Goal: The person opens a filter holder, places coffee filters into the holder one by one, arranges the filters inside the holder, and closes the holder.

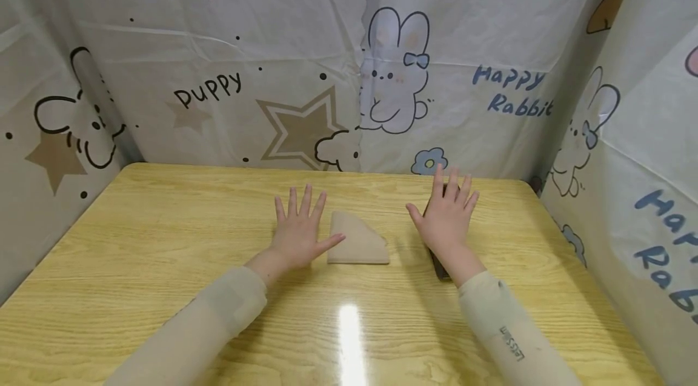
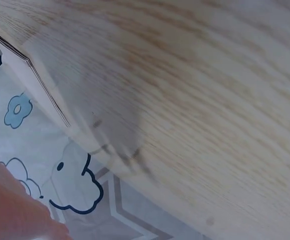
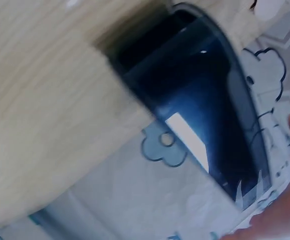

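With fingers spread and straight, my left hand [image 1: 297, 236] is held palm down at the left of a beige, quarter-circle piece [image 1: 357, 243]. Its thumb overlaps that piece's left edge in the head view. The left wrist view shows thin stacked layers along the edge of the beige piece [image 2: 47, 92], and part of the left hand [image 2: 15, 205] at the lower left. My right hand [image 1: 448, 219], fingers also spread, is over a long, dark object. In the right wrist view this glossy black object [image 3: 199, 95] has a hollow end; the right hand [image 3: 279, 210] appears beyond its far end.
A wood-grain table [image 1: 163, 240] carries both things. Behind it and at both sides hangs a pale printed curtain [image 1: 305, 28] with rabbits, stars and lettering. A bright light reflection lies on the table's near part.
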{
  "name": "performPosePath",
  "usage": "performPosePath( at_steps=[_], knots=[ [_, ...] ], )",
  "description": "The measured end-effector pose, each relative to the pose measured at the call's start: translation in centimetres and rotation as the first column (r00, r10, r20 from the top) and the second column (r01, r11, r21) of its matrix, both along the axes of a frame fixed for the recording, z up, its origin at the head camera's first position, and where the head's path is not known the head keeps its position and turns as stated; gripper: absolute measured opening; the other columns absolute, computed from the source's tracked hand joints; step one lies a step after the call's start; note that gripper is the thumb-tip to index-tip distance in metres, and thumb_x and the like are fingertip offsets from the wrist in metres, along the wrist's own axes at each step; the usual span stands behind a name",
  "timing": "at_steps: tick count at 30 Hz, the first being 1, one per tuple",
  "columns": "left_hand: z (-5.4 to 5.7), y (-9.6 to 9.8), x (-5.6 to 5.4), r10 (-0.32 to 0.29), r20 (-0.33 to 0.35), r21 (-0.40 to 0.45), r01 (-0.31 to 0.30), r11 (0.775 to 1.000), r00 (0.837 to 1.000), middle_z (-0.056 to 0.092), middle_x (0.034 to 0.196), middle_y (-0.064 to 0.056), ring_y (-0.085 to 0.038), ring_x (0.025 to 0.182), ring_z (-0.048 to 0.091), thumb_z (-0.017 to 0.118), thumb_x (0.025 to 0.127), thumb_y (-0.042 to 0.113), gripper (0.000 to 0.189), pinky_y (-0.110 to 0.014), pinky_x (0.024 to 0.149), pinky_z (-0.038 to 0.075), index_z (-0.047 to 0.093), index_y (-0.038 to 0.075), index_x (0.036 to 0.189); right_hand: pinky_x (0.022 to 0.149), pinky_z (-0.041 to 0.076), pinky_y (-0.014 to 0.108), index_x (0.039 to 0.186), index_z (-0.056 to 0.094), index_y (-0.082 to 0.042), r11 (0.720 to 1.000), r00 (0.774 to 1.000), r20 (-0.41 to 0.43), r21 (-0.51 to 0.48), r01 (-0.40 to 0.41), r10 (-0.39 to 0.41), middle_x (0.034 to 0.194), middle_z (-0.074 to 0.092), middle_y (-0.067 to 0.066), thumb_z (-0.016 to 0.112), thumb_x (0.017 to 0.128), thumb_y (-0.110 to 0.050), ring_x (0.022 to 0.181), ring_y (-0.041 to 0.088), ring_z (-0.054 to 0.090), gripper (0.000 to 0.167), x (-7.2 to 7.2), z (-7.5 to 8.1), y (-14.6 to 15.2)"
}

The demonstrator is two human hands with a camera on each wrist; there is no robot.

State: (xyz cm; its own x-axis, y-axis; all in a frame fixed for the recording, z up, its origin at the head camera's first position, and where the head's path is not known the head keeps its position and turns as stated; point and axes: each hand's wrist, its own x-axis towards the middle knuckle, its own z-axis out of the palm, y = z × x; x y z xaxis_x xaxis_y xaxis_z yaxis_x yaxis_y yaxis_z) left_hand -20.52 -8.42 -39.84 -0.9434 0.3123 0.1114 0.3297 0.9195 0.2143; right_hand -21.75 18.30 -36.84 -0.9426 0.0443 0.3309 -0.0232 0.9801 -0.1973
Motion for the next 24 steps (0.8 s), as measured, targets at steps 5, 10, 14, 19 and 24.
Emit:
performPosePath(
  at_steps=[5, 10, 14, 19, 24],
  knots=[
    [0.0, -0.1, 0.0, 0.005, -0.004, -0.002, -0.005, 1.000, 1.000, -0.001, 0.156, -0.020, -0.049, 0.140, -0.006, 0.044, 0.086, 0.067, 0.092, -0.070, 0.105, -0.004, 0.013, 0.010, 0.151, 0.107, 0.027, 0.059, 0.148, -0.004, 0.002, 0.988, 0.998, 0.053, -0.146, 0.042, -0.035, 0.152, 0.002, 0.031, 0.063, 0.088, -0.031, 0.137, 0.051, 0.011, 0.096, -0.1, -0.5, 1.8],
    [-0.1, -0.2, -0.1, 0.002, -0.006, 0.000, -0.002, 1.000, 1.000, -0.002, 0.156, -0.020, -0.049, 0.140, -0.006, 0.044, 0.086, 0.068, 0.092, -0.070, 0.105, -0.004, 0.014, 0.010, 0.151, 0.089, 0.045, 0.053, 0.145, -0.012, 0.006, 0.931, 0.983, 0.186, -0.357, 0.076, -0.009, 0.150, 0.012, 0.033, 0.057, 0.092, -0.021, 0.126, 0.048, 0.038, 0.091, 0.2, -0.6, 2.9],
    [0.0, -0.2, -0.1, 0.003, -0.002, -0.003, -0.003, 1.000, 1.000, -0.003, 0.156, -0.020, -0.049, 0.140, -0.007, 0.043, 0.086, 0.068, 0.092, -0.070, 0.105, -0.005, 0.012, 0.010, 0.151, 0.080, 0.049, 0.049, 0.142, -0.004, 0.013, 0.908, 0.971, 0.239, -0.411, 0.084, 0.018, 0.137, 0.034, 0.039, 0.055, 0.093, -0.021, 0.106, 0.047, 0.055, 0.084, 0.3, -0.4, 3.2],
    [0.2, -0.1, 0.1, 0.009, -0.002, -0.004, -0.009, 1.000, 1.000, -0.002, 0.156, -0.020, -0.047, 0.141, -0.005, 0.044, 0.086, 0.068, 0.092, -0.069, 0.106, -0.005, 0.013, 0.011, 0.151, 0.080, 0.050, 0.051, 0.139, 0.005, 0.017, 0.911, 0.967, 0.254, -0.405, 0.075, 0.034, 0.125, 0.046, 0.041, 0.055, 0.092, -0.022, 0.105, 0.047, 0.056, 0.078, 0.4, -0.2, 3.4],
    [0.3, 0.0, 0.4, 0.002, -0.002, 0.005, -0.002, 1.000, 1.000, 0.000, 0.156, -0.020, -0.045, 0.142, -0.003, 0.044, 0.086, 0.068, 0.091, -0.069, 0.106, -0.004, 0.014, 0.010, 0.151, 0.079, 0.050, 0.050, 0.138, 0.010, 0.016, 0.910, 0.959, 0.278, -0.408, 0.068, 0.053, 0.122, 0.048, 0.040, 0.057, 0.091, -0.021, 0.102, 0.047, 0.057, 0.076, 0.9, 0.0, 3.8]
  ],
)
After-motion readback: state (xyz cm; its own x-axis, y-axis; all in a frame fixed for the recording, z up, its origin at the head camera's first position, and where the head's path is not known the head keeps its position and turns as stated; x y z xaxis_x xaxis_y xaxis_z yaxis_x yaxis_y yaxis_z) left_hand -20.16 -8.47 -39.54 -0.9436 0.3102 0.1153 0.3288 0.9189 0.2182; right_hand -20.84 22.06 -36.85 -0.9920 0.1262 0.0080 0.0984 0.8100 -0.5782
